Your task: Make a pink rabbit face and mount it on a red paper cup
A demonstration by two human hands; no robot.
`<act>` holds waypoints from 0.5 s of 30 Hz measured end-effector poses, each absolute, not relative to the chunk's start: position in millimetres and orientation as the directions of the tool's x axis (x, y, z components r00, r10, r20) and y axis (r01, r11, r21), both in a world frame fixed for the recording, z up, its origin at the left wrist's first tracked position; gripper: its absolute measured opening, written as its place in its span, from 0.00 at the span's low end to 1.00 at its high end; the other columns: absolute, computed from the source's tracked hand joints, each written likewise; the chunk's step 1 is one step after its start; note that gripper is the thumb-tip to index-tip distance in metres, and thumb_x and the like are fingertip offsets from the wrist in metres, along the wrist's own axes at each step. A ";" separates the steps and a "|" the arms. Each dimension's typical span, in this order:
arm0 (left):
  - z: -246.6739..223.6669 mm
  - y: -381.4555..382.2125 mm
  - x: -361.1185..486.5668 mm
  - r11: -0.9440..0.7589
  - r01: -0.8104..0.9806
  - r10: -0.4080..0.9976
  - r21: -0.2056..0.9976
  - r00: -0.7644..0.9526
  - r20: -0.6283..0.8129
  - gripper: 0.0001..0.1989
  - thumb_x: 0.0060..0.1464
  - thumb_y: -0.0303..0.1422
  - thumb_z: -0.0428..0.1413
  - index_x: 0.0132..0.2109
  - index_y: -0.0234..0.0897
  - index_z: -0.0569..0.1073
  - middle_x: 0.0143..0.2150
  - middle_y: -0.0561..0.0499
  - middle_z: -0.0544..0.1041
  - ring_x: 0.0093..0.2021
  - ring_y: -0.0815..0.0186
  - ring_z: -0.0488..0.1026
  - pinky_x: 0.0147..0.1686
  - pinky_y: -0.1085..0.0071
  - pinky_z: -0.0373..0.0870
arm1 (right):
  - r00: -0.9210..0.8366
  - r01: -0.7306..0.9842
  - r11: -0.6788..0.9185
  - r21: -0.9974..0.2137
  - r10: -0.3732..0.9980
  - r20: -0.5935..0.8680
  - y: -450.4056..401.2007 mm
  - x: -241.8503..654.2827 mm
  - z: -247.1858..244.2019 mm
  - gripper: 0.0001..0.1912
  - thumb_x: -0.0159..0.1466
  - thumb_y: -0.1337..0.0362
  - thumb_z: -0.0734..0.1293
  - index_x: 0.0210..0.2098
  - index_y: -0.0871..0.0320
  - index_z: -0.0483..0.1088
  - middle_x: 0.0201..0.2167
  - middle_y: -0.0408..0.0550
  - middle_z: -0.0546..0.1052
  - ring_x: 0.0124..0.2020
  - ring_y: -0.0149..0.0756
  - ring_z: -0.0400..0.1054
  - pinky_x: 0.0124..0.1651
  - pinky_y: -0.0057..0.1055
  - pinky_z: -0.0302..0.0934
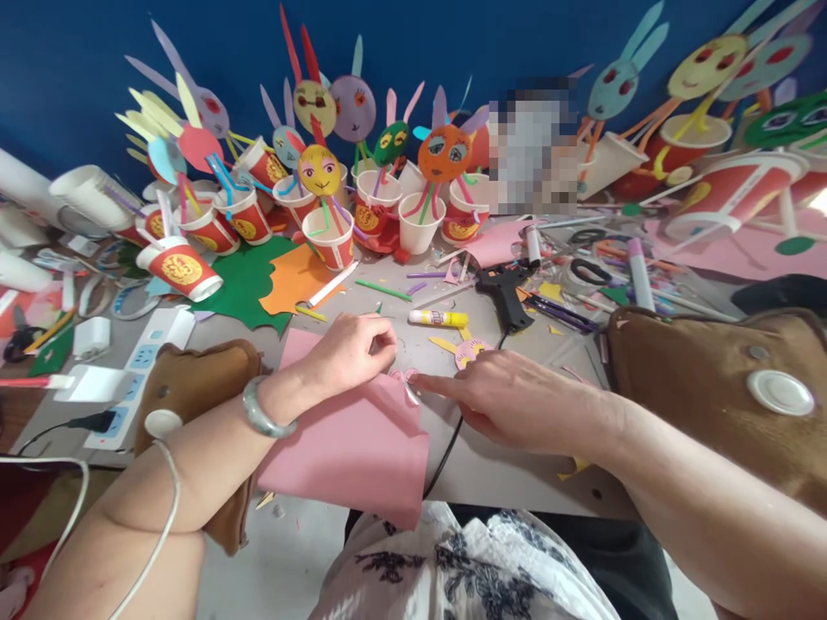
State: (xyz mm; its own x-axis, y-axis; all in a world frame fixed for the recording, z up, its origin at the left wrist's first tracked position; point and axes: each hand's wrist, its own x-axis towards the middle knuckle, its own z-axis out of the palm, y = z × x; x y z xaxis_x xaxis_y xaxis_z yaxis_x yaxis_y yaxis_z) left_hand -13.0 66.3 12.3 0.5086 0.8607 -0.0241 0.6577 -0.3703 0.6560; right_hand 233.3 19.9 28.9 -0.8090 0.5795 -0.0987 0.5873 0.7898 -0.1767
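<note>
A sheet of pink paper [349, 439] lies at the table's front edge, its upper right corner creased and lifted. My left hand [358, 349] rests at the sheet's top edge, fingers curled and pressed together; what they hold, if anything, is hidden. My right hand [510, 400] comes in from the right with its index finger stretched out and the other fingers bent under. That fingertip touches small pink paper cut-outs [399, 376] beside the sheet's corner. Just beyond it lies a round pink paper face [470, 351] with yellow strips. A yellow glue stick [438, 318] lies behind my hands.
A black glue gun [506, 297] lies behind my right hand, its cable running down beside the sheet. Paper cups [328, 241] with paper rabbit faces line the back. Brown pouches [717, 396] flank my arms. A power strip [139, 370] is at left, scissors [587, 269] at right.
</note>
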 end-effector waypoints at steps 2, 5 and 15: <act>14.1 66.5 -12.8 -0.369 0.624 0.876 0.688 0.482 0.032 0.06 0.59 0.29 0.54 0.33 0.37 0.73 0.31 0.53 0.78 0.31 0.68 0.72 0.36 0.72 0.66 | -0.808 0.585 0.780 -0.221 0.585 -0.074 23.8 232.8 30.2 0.19 0.63 0.72 0.63 0.51 0.54 0.75 0.23 0.44 0.75 0.24 0.34 0.65 0.31 0.33 0.45; 19.0 65.8 -12.4 -0.412 0.558 0.889 0.721 0.419 0.184 0.09 0.64 0.35 0.53 0.36 0.38 0.72 0.33 0.52 0.77 0.35 0.67 0.72 0.39 0.72 0.67 | -0.747 0.648 0.727 -0.227 0.665 0.002 32.1 232.9 28.4 0.09 0.65 0.70 0.61 0.37 0.56 0.73 0.22 0.45 0.75 0.24 0.34 0.64 0.30 0.33 0.45; 14.6 57.4 -9.8 -0.691 0.373 0.582 0.619 0.795 0.170 0.12 0.59 0.30 0.54 0.26 0.38 0.66 0.27 0.51 0.72 0.30 0.67 0.68 0.34 0.70 0.61 | -0.425 0.761 0.584 -0.283 0.778 0.463 46.6 231.9 24.8 0.09 0.68 0.64 0.60 0.36 0.53 0.71 0.19 0.45 0.71 0.22 0.37 0.65 0.33 0.35 0.57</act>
